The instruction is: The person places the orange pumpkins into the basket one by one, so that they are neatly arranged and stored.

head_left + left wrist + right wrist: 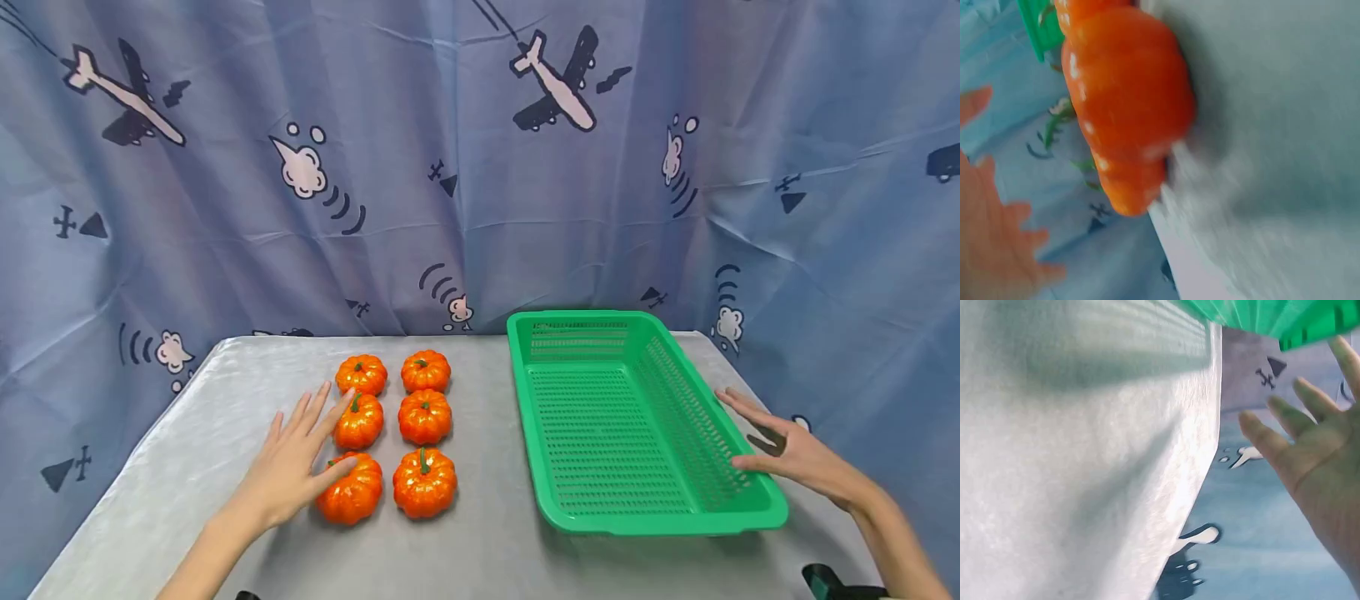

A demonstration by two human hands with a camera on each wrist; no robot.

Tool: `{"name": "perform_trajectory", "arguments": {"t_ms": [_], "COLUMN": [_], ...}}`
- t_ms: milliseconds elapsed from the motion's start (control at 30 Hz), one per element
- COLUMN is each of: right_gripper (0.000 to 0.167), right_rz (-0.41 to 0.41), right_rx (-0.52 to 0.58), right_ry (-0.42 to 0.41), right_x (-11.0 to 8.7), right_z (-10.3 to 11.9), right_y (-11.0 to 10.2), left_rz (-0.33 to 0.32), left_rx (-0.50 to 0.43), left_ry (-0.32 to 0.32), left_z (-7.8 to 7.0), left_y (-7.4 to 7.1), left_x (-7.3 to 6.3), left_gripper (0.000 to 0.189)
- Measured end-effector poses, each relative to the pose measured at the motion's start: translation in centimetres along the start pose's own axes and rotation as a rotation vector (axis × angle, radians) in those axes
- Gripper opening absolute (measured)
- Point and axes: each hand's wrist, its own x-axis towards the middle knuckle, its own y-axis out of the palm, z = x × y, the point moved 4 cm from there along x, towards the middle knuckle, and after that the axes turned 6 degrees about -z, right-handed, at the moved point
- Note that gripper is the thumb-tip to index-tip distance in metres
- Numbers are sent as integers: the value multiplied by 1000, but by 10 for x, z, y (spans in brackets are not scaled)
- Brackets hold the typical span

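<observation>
The straight fingers of the left hand [288, 467] are spread wide, its back turned up, over the left column of glossy orange ribbed pumpkins. Its thumb crosses above the nearest-left pumpkin [352, 498], and its index finger reaches over the middle-left pumpkin [358, 425]; the left wrist view, blurred, shows a gap between fingers and fruit. The right hand [813, 457] also has its fingers extended and apart, beside the right rim of a rectangular green plastic basket [660, 524] with a perforated floor; whether thumb or fingertips touch that rim, I cannot tell. The pumpkins number 6, in 2 columns of 3 left of the basket, close together within each column. Behind the 2 under the left hand sits the far-left pumpkin [362, 374]; across a narrow strip stand the nearest-right pumpkin [424, 485], the middle-right pumpkin [425, 418] and the far-right pumpkin [426, 372], all with green stems. The basket stands upright on the right part of a table under pale silvery cloth [487, 562]. Beyond the table hangs a creased blue fabric curtain [420, 92] printed with airplanes and white puffs.
</observation>
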Motion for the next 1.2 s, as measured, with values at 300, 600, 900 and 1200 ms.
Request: {"name": "perform_trajectory", "arguments": {"t_ms": [300, 600, 900, 1200], "right_gripper": [77, 80, 84, 80], "right_rz": [145, 206, 241, 175], "right_rx": [266, 205, 267, 199], "right_ry": [56, 34, -15, 93], "right_x": [13, 39, 41, 41], "right_z": [-24, -27, -30, -32], "right_y": [2, 9, -2, -3], "left_rz": [54, 13, 10, 78], "left_rx": [-193, -337, -384, -403], "left_ry": [81, 173, 224, 134], "left_z": [28, 45, 52, 50], "left_y": [-16, -17, 2, 27], "left_x": [-27, -38, -34, -25], "left_gripper": [89, 103, 106, 103]}}
